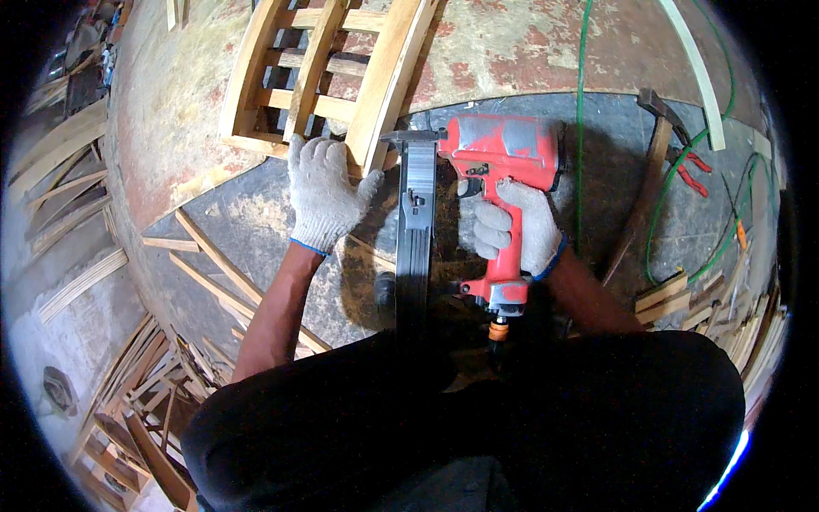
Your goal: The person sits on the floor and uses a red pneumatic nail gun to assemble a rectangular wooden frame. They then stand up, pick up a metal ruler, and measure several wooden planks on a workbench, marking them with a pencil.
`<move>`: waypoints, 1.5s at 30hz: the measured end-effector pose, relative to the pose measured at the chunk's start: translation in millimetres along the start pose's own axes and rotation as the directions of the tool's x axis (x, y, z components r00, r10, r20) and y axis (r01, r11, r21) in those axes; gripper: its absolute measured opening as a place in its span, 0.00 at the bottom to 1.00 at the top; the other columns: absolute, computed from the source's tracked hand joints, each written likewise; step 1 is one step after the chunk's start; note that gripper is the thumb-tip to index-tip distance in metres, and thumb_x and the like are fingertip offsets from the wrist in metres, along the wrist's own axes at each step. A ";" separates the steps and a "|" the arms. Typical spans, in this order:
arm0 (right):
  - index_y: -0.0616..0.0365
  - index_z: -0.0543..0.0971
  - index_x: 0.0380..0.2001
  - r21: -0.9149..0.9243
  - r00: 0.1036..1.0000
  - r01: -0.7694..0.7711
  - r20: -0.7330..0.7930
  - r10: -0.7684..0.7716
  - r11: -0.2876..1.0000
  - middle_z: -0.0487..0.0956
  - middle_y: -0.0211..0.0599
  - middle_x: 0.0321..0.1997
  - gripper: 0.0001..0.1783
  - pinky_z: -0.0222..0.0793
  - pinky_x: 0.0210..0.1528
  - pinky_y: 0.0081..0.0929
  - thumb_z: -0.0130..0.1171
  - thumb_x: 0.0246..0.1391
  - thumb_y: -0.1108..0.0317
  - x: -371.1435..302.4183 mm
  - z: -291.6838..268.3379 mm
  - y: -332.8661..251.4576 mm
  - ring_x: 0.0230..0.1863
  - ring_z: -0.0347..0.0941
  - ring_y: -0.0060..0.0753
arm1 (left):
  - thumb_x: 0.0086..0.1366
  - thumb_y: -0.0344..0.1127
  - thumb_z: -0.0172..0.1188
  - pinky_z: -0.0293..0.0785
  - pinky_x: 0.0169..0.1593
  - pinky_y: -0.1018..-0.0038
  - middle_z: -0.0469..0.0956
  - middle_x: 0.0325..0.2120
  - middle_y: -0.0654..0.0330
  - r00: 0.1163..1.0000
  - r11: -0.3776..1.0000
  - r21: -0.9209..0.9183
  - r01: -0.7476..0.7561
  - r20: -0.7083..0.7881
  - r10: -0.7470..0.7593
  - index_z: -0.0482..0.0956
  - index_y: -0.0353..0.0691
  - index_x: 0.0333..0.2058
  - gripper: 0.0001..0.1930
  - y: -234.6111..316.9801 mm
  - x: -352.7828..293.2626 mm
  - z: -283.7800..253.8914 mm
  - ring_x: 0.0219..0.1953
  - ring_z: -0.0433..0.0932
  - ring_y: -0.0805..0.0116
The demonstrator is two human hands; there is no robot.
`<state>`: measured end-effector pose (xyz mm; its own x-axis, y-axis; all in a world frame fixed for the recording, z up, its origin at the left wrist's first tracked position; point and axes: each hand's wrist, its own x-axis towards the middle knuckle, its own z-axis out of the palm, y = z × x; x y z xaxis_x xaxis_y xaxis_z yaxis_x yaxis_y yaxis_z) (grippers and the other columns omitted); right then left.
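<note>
A slatted wooden frame lies on the floor ahead of me, its near end toward me. My left hand, in a white knit glove, is closed over that near end, the fingers on the wood and the thumb pointing right. My right hand, gloved too, is wrapped round the handle of a red nail gun. The gun's nose points left, close to the frame's right rail; whether it touches cannot be told. A long dark magazine hangs from the nose toward my legs, and an orange fitting sits under the handle.
To the right lie a wooden-handled hammer, red-handled pliers and a green hose. Loose wooden strips lie at left, scrap wood is heaped at lower left, and more pieces are at right. My dark-clothed legs fill the near side.
</note>
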<state>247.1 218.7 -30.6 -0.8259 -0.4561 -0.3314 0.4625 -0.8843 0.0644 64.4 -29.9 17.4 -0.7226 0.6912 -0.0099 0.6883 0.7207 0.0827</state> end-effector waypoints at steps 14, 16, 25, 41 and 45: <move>0.52 0.73 0.47 -0.042 0.999 0.034 -0.038 -0.036 0.999 0.59 0.17 0.17 0.20 0.60 0.24 0.27 0.52 0.67 0.47 2.6 1.3 -1.8 0.17 0.58 0.21 | 0.54 0.53 0.72 0.57 0.66 0.47 0.75 0.32 0.50 1.000 1.000 -0.013 -0.011 0.006 0.011 0.76 0.36 0.33 0.24 -4.7 0.5 6.4 0.47 0.74 0.46; 0.53 0.72 0.51 -0.032 0.999 0.023 -0.037 -0.024 0.999 0.60 0.17 0.17 0.22 0.60 0.24 0.27 0.51 0.67 0.47 3.4 -1.4 -0.7 0.17 0.58 0.21 | 0.54 0.53 0.72 0.57 0.67 0.47 0.76 0.32 0.50 1.000 1.000 -0.012 -0.013 0.004 0.013 0.76 0.36 0.33 0.24 -4.8 0.4 6.5 0.47 0.74 0.46; 0.56 0.70 0.58 -0.019 0.997 -0.006 -0.076 0.005 1.000 0.60 0.17 0.17 0.27 0.59 0.25 0.27 0.52 0.66 0.47 3.3 -1.6 0.4 0.18 0.58 0.21 | 0.54 0.53 0.72 0.55 0.69 0.47 0.76 0.33 0.50 0.999 1.000 -0.023 0.007 0.035 -0.007 0.77 0.36 0.34 0.24 -3.1 1.4 2.2 0.47 0.74 0.45; 0.57 0.72 0.50 -0.067 0.996 0.050 -0.066 -0.054 0.997 0.62 0.18 0.20 0.22 0.61 0.26 0.29 0.52 0.65 0.50 1.6 6.9 -8.1 0.19 0.60 0.22 | 0.55 0.53 0.71 0.54 0.70 0.48 0.77 0.33 0.47 0.997 0.999 -0.014 0.039 0.063 -0.038 0.78 0.34 0.33 0.24 -0.2 2.9 -0.9 0.48 0.75 0.44; 0.50 0.72 0.40 -0.104 0.986 0.060 -0.151 -0.076 0.993 0.60 0.18 0.18 0.18 0.60 0.27 0.29 0.50 0.67 0.47 -4.8 -7.8 -12.0 0.19 0.58 0.23 | 0.57 0.54 0.70 0.53 0.72 0.48 0.77 0.36 0.46 0.995 0.999 0.017 0.048 0.082 -0.049 0.77 0.33 0.35 0.25 4.5 0.9 -7.5 0.50 0.75 0.44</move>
<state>248.0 232.3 -37.2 -0.8003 -0.3676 -0.4738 0.4429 -0.8950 -0.0537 66.4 -26.4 25.3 -0.7480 0.6567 -0.0959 0.6537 0.7540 0.0648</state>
